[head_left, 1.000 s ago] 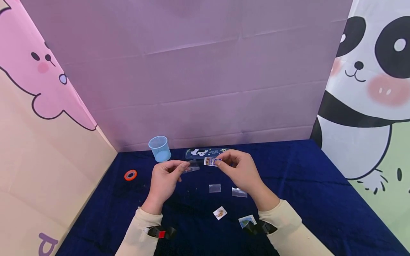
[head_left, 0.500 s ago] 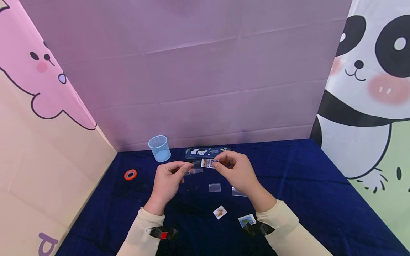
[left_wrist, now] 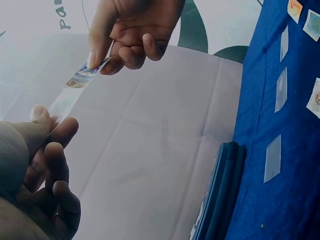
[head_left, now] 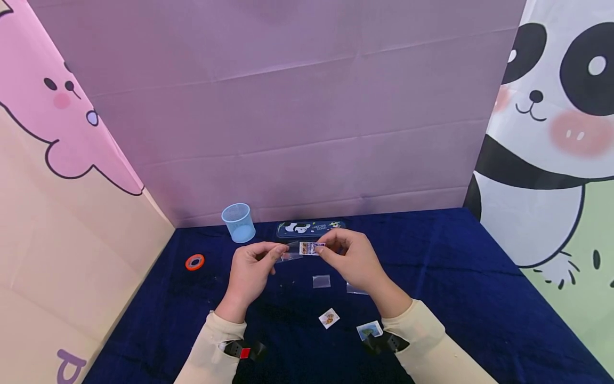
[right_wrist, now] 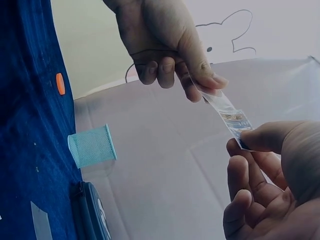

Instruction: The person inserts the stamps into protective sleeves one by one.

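Between thumb and forefinger my left hand (head_left: pixel 251 271) pinches a small clear plastic sleeve (head_left: pixel 290 252). My right hand (head_left: pixel 354 261) pinches a stamp (head_left: pixel 308 248) with a printed picture by its right end. In the right wrist view the stamp (right_wrist: pixel 235 120) lies against the clear sleeve (right_wrist: pixel 217 101); how far it is inside, I cannot tell. Both hands are held above the dark blue cloth, close together. Nearer to me lie a stamp with a brown picture (head_left: pixel 329 318) and a blue-green stamp (head_left: pixel 369 330), the latter partly hidden by the right wrist camera.
Two more clear sleeves lie on the cloth, a left sleeve (head_left: pixel 321 281) and a right sleeve (head_left: pixel 356 288) partly behind my hand. At the back stand a light blue mesh cup (head_left: pixel 239 223) and a navy panda tin case (head_left: pixel 307 229). An orange tape roll (head_left: pixel 194 262) lies left.
The right hand has moved a little left and down with the stamp, while the left hand shifted slightly right. The gap between stamp and sleeve has closed.
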`<move>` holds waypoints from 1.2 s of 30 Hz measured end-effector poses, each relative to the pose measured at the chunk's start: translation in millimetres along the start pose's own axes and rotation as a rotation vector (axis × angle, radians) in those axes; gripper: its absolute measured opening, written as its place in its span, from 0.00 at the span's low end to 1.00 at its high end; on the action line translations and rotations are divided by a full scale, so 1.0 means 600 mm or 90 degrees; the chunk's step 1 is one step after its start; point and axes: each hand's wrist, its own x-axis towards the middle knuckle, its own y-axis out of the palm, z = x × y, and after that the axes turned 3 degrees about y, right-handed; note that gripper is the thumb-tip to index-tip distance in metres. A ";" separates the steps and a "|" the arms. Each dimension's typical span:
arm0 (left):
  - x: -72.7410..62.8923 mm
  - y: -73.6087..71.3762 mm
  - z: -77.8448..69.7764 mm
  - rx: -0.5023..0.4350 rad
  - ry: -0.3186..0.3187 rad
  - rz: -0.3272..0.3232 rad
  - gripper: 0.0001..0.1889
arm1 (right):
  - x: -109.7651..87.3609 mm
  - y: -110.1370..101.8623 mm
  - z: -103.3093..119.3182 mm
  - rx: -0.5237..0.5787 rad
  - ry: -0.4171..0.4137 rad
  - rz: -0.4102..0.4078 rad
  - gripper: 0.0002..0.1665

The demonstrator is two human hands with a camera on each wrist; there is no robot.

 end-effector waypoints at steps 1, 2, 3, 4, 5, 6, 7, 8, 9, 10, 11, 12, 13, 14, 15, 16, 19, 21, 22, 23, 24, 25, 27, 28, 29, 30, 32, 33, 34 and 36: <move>0.000 0.000 0.000 0.000 -0.001 -0.001 0.07 | 0.000 0.000 0.000 -0.002 0.002 0.004 0.02; 0.000 0.000 0.001 0.000 0.000 -0.001 0.07 | 0.000 0.001 0.000 -0.005 0.003 0.008 0.02; 0.000 0.000 0.001 0.000 0.001 0.000 0.07 | 0.001 0.001 -0.001 -0.008 0.005 0.011 0.02; 0.000 -0.001 0.002 0.001 0.003 0.000 0.07 | 0.001 0.001 -0.001 -0.013 0.007 0.012 0.02; 0.000 -0.001 0.003 0.001 0.004 0.002 0.08 | 0.001 0.001 -0.001 -0.016 0.007 0.014 0.03; 0.000 -0.002 0.004 0.001 0.005 0.003 0.08 | 0.000 0.002 0.000 -0.019 0.008 0.014 0.03; 0.000 -0.002 0.004 0.000 0.006 0.006 0.08 | 0.000 0.002 0.000 -0.021 0.008 0.015 0.03; 0.001 -0.002 0.005 0.000 0.008 0.009 0.08 | 0.000 0.002 0.000 -0.024 0.008 0.016 0.03; 0.001 -0.003 0.005 0.000 0.010 0.012 0.08 | 0.000 0.002 0.001 -0.026 0.008 0.017 0.03; 0.001 -0.003 0.006 0.000 0.010 0.015 0.08 | 0.000 0.001 0.002 -0.027 0.007 0.019 0.03; 0.001 -0.003 0.007 -0.002 0.011 0.018 0.08 | -0.001 0.001 0.004 -0.028 0.006 0.021 0.03; 0.002 -0.002 0.007 -0.002 0.010 0.021 0.08 | -0.001 0.001 0.005 -0.029 0.004 0.024 0.02; 0.002 -0.002 0.008 -0.002 0.011 0.024 0.07 | 0.000 0.001 0.005 -0.031 0.002 0.026 0.02; 0.002 -0.001 0.009 -0.001 0.011 0.026 0.07 | 0.000 0.001 0.006 -0.033 0.000 0.029 0.02; 0.003 -0.001 0.010 -0.001 0.011 0.028 0.07 | -0.001 0.001 0.007 -0.035 -0.001 0.030 0.02; 0.003 0.000 0.011 0.000 0.011 0.029 0.07 | -0.001 0.001 0.007 -0.037 -0.002 0.031 0.02; 0.003 0.001 0.014 0.002 0.012 0.033 0.06 | -0.001 0.001 0.007 -0.042 0.001 0.030 0.03; 0.002 0.002 0.015 0.000 0.013 0.039 0.06 | -0.001 0.001 0.007 -0.044 0.003 0.028 0.03; 0.002 0.002 0.015 0.001 0.013 0.042 0.06 | -0.001 0.001 0.006 -0.044 0.004 0.027 0.02; 0.002 0.003 0.016 0.000 0.014 0.046 0.06 | -0.001 0.001 0.006 -0.045 0.005 0.027 0.02; 0.001 0.003 0.015 -0.003 0.015 0.051 0.07 | -0.001 0.001 0.006 -0.045 0.006 0.026 0.02; 0.001 0.003 0.015 -0.003 0.017 0.056 0.08 | -0.001 0.001 0.006 -0.045 0.006 0.026 0.02; 0.001 0.003 0.015 -0.004 0.021 0.065 0.09 | -0.001 0.000 0.007 -0.046 0.008 0.025 0.02; 0.000 0.003 0.015 -0.005 0.024 0.068 0.09 | -0.001 0.000 0.007 -0.046 0.009 0.025 0.02; 0.000 0.003 0.015 -0.007 0.027 0.072 0.10 | -0.001 -0.001 0.007 -0.045 0.011 0.026 0.02; 0.000 0.003 0.015 -0.008 0.030 0.074 0.10 | -0.001 -0.001 0.007 -0.045 0.012 0.026 0.02; 0.001 0.004 0.016 -0.012 0.032 0.074 0.10 | -0.002 -0.001 0.007 -0.043 0.014 0.028 0.02; 0.001 0.004 0.015 -0.014 0.032 0.073 0.10 | -0.002 -0.001 0.007 -0.043 0.015 0.028 0.02; 0.001 0.005 0.016 -0.015 0.032 0.071 0.09 | -0.002 -0.002 0.007 -0.042 0.016 0.029 0.03; 0.001 0.006 0.016 -0.018 0.029 0.067 0.07 | -0.002 -0.002 0.007 -0.044 0.018 0.029 0.03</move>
